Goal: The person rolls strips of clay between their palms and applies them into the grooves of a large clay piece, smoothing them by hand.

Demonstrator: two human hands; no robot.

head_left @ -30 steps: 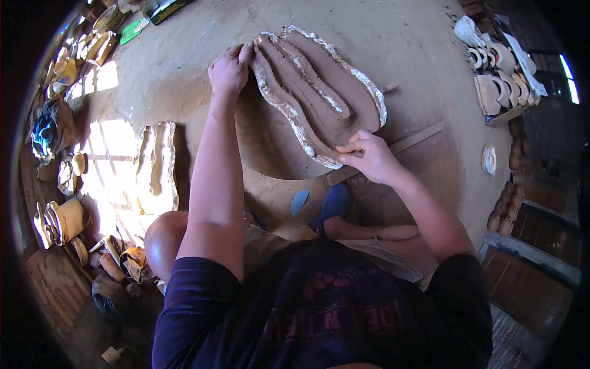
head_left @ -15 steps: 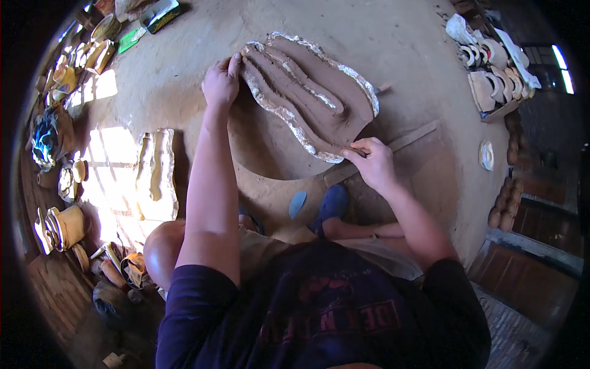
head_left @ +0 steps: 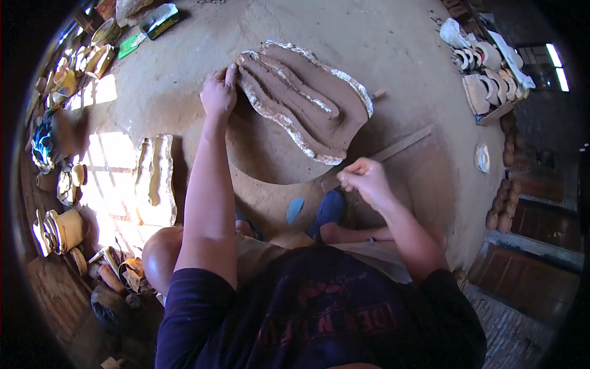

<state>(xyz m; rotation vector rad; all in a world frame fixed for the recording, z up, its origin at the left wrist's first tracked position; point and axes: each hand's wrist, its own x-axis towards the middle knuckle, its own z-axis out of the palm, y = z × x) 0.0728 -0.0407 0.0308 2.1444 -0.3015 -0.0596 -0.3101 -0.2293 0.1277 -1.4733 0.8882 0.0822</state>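
A plaster mould lined with brown clay (head_left: 347,117) is tilted over a round, clay-coloured surface (head_left: 255,157). Its rim is chalky white and wavy, with a long raised ridge down the middle. My left hand (head_left: 219,93) grips the far left end of it, thumb on top of the rim and the other fingers partly hidden behind. Just off the mould's near right end is my right hand (head_left: 367,181), apart from it. Its fingertips are pinched together, and whatever they may hold is too small to make out.
A wooden strip (head_left: 399,146) lies right of the mould. Near my feet is a flat blue piece (head_left: 295,210). Another pale mould (head_left: 155,179) rests in sunlight at the left. Curved mould pieces (head_left: 491,87) are stacked at the far right, and several pots and tools line the left side.
My right hand has come away from the mould's near right end, moving down toward me with fingers pinched. My left hand keeps its hold, and the mould has shifted slightly.
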